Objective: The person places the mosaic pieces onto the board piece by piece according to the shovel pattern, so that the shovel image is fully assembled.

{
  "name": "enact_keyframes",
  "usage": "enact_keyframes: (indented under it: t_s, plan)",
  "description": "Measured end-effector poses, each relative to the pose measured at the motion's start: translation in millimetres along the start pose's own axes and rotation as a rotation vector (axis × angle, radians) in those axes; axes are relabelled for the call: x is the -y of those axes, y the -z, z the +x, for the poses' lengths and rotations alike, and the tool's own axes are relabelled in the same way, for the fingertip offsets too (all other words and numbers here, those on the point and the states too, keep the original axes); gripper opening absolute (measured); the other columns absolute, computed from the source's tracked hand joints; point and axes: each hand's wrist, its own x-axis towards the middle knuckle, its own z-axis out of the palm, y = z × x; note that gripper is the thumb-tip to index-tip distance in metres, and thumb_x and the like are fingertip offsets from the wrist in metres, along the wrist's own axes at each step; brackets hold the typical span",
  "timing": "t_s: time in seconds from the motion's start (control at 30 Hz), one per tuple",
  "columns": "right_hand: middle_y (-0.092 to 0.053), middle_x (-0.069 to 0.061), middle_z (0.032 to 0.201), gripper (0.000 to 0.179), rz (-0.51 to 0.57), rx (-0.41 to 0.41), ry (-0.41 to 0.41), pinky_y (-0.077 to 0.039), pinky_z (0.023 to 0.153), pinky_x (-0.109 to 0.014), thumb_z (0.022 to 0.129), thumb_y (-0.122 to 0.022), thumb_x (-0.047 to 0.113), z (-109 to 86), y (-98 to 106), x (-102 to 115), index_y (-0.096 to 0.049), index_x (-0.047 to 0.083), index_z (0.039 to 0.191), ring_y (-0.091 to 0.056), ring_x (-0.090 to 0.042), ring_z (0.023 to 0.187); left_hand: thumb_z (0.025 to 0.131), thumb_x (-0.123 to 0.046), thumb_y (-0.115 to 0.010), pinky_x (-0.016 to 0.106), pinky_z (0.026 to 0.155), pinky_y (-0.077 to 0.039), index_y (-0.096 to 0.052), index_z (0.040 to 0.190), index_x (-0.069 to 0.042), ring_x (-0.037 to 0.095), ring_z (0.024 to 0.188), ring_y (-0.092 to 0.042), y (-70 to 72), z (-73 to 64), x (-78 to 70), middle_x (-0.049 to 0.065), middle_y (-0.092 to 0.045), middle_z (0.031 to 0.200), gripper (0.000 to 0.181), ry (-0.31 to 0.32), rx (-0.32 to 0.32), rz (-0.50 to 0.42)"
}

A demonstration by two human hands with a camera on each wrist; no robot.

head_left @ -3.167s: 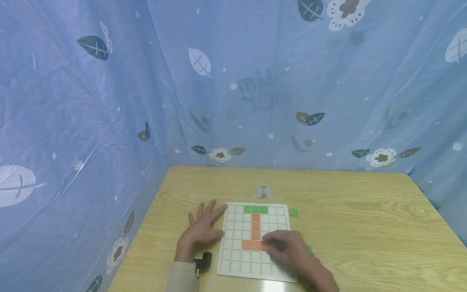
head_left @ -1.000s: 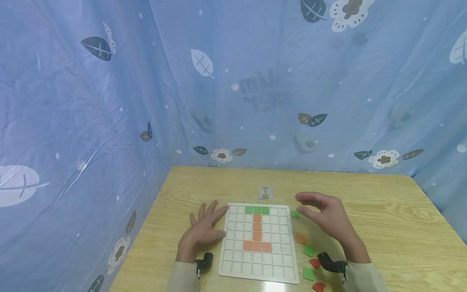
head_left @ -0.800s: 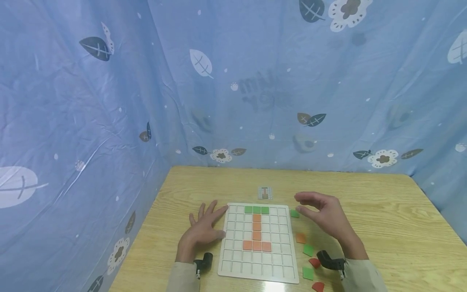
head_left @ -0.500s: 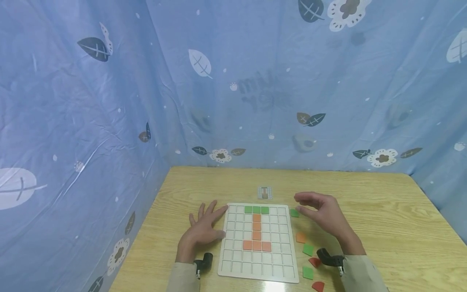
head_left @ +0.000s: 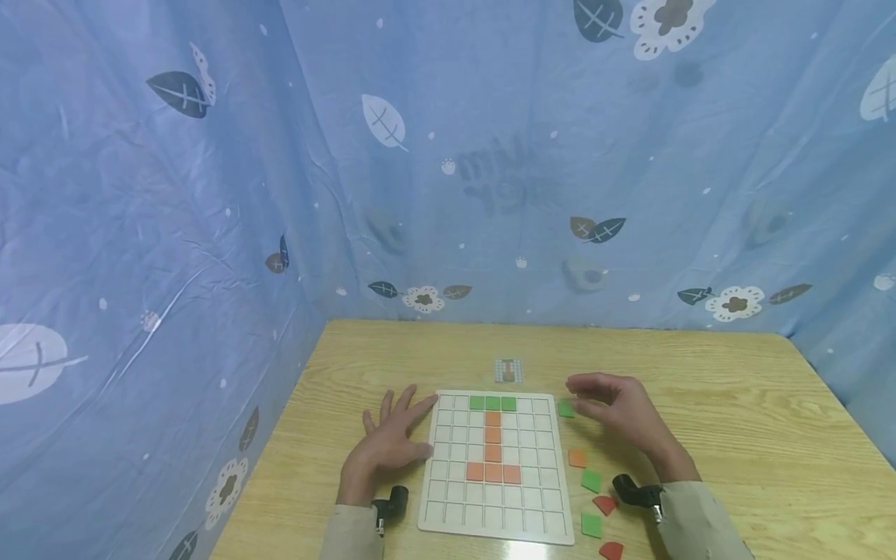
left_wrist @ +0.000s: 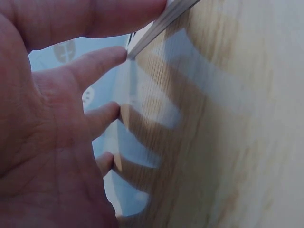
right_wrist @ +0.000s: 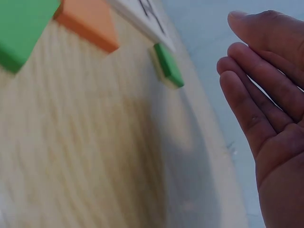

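Note:
A white grid board point(head_left: 463, 513) lies on the table. In its top row sit three green square tiles point(head_left: 493, 403); a column of orange tiles point(head_left: 493, 435) runs down to a row of three orange tiles point(head_left: 493, 472). My left hand point(head_left: 388, 442) spreads its fingers at the board's left side, thumb and index finger touching its edge; the left wrist view shows the board edge point(left_wrist: 161, 28) against them. Off the board's upper right corner, my right hand point(head_left: 616, 404) hovers beside a loose green tile point(right_wrist: 168, 66), its fingers slightly bent and holding nothing.
Right of the board lie a loose orange tile point(head_left: 577, 458), two green tiles point(head_left: 591, 481) and two red quarter-round pieces point(head_left: 611, 551). A small card with a printed grid pattern point(head_left: 508, 370) lies beyond the board. Blue patterned curtains point(head_left: 518, 155) enclose the table's back and left.
Since the earliest frame, my right hand has left the rightmost orange tile of the row and moved right and away to the loose green tile. My left hand has stayed put.

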Motion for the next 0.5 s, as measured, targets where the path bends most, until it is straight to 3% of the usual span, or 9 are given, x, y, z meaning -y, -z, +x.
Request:
enact_keyframes:
  t_s: [0.2, 0.5]
  plan:
    - [-0.08, -0.011, 0.13, 0.04, 0.001, 0.039, -0.066, -0.061, 0.095, -0.02, 0.093, -0.087, 0.016, 0.9, -1.2, -10.4, -0.078, 0.008, 0.132, -0.079, -0.01, 0.11, 0.08, -0.021, -0.078, 0.089, 0.119, 0.016, -0.048, 0.168, -0.027, 0.057, 0.167, 0.006, 0.7, 0.1, 0.6, 0.018, -0.018, 0.184, 0.093, -0.002, 0.003, -0.003]
    - [-0.081, -0.008, 0.128, 0.039, -0.012, 0.079, -0.1, -0.061, 0.095, -0.021, 0.094, -0.086, 0.017, 1.4, -4.5, -17.0, -0.078, 0.01, 0.132, -0.079, -0.019, 0.114, 0.079, -0.02, -0.079, 0.089, 0.119, 0.016, -0.049, 0.167, -0.028, 0.056, 0.168, 0.005, -0.3, 0.4, 0.9, 0.017, -0.019, 0.183, 0.092, 0.002, -0.003, -0.013]
